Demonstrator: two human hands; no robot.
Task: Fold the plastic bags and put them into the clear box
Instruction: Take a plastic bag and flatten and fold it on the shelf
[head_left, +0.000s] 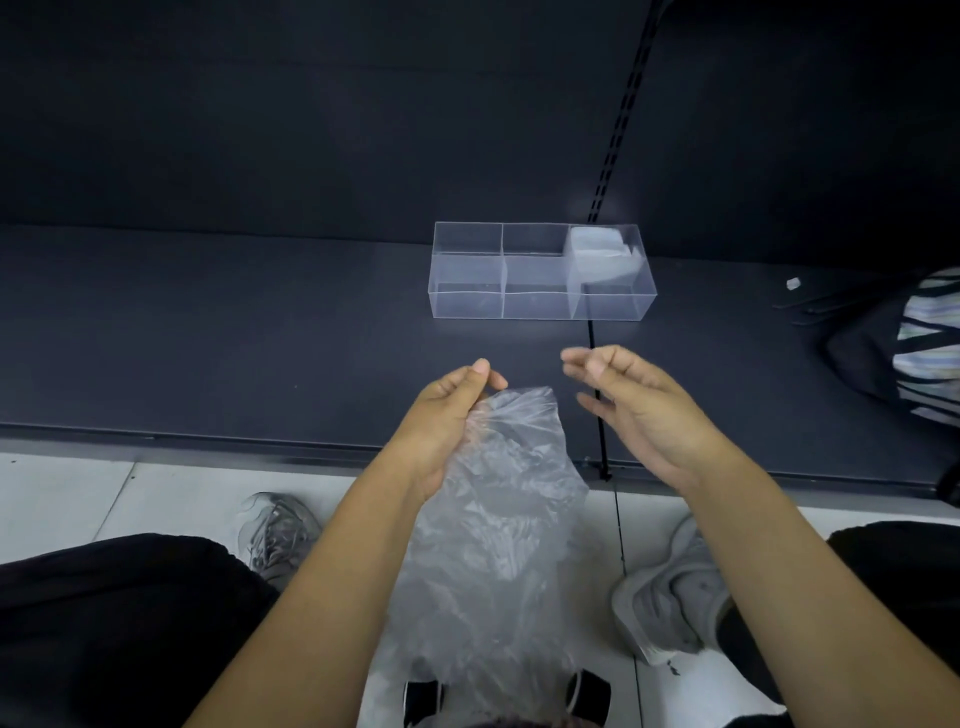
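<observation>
A clear, crumpled plastic bag (493, 519) hangs down in front of me, held at its top edge by my left hand (447, 415), whose fingers pinch the plastic. My right hand (639, 410) hovers to the right of the bag with loosely curled fingers, holding nothing and not touching the bag. The clear box (540, 304), split into three compartments, stands on the dark shelf beyond my hands. Its right compartment holds a folded plastic bag (600, 252); the other two compartments look bare.
The dark shelf (208, 338) runs across the view, its front edge just under my hands. A striped bag (924, 343) lies at the far right. Grey shoes (670, 597) and black trouser legs sit on the white tiled floor below.
</observation>
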